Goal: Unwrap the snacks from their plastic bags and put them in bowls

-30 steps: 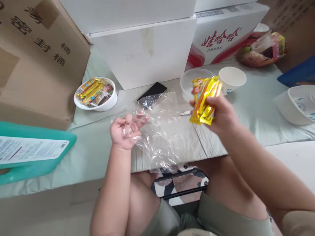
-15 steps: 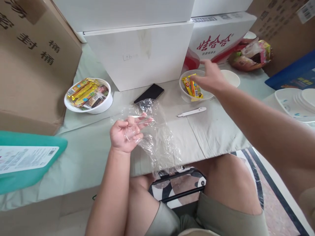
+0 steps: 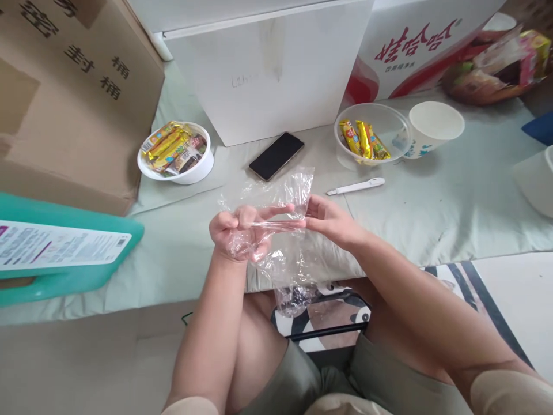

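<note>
A clear, crinkled plastic film [image 3: 280, 259] hangs over the table's front edge. My left hand [image 3: 242, 233] is closed on it, fingers curled, with part of the film stretched toward the right. My right hand [image 3: 330, 222] pinches the film's other side between thumb and fingers. Behind my hands a black phone [image 3: 277, 155] lies on the cloth, and a white cutter [image 3: 358, 186] lies to its right. Yellow snack packets [image 3: 366, 140] sit in a clear round bowl [image 3: 341, 151] beyond the cutter.
A white bowl [image 3: 201, 172] full of packets is at the left, near a cardboard box [image 3: 86, 132] and a green container [image 3: 103, 265]. White boxes [image 3: 280, 75] line the back. A paper cup [image 3: 436, 129] stands beside the clear bowl; a bag of snacks [image 3: 496, 69] is back right.
My right hand has come back from the clear bowl and taken hold of the film. The packets in that bowl now lie spread apart. The view has shifted.
</note>
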Demonstrator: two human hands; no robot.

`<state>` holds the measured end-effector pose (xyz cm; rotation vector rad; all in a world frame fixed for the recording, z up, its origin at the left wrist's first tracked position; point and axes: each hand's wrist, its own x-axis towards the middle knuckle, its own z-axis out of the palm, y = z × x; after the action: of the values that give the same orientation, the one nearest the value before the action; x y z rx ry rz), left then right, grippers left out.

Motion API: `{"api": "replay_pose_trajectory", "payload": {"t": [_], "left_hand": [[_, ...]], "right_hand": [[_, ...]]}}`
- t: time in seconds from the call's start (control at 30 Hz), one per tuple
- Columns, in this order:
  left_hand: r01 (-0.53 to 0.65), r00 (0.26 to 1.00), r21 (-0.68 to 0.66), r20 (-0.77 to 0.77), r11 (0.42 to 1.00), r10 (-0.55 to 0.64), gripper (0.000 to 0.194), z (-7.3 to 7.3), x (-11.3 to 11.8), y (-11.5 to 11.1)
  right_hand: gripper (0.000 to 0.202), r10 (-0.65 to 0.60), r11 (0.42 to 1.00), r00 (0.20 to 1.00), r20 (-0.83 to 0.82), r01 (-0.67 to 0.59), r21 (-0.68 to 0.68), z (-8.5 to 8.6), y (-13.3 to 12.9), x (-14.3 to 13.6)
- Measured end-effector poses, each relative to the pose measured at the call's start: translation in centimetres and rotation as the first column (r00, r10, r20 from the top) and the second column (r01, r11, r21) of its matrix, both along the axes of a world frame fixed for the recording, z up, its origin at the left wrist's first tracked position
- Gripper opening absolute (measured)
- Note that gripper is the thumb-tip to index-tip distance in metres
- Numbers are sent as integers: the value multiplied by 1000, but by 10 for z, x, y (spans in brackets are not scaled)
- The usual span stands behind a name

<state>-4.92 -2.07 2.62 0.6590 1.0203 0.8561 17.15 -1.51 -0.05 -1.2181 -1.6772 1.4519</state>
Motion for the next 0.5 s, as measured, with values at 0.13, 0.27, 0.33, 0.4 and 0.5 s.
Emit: {"api": "replay_pose_trajectory", "payload": {"t": [0.13,0.27,0.33,0.4,0.5], "left_hand": [[29,1000,44,4,999,-29,42,11,-18,11],[-88,962,71,-253,994,103,22,9,-34,26],[-165,899,103,-394,981,193,21,1,-33,31],[-190,867,141,-440,972,234,23,-7,-26,35],[-188,893,199,-372,962,252,26,-14,-13,37]], "right_hand": [[33,-297,940,918,-262,234,-248,4,8,11],[31,-537,843,826,-171,522,-129,0,16,32],[26,-596,801,796,-104,599,-3,-2,19,41],[21,-632,764,771,-71,636,104,-4,22,47],[25,-625,760,768,-141,640,116,-5,23,52]]}}
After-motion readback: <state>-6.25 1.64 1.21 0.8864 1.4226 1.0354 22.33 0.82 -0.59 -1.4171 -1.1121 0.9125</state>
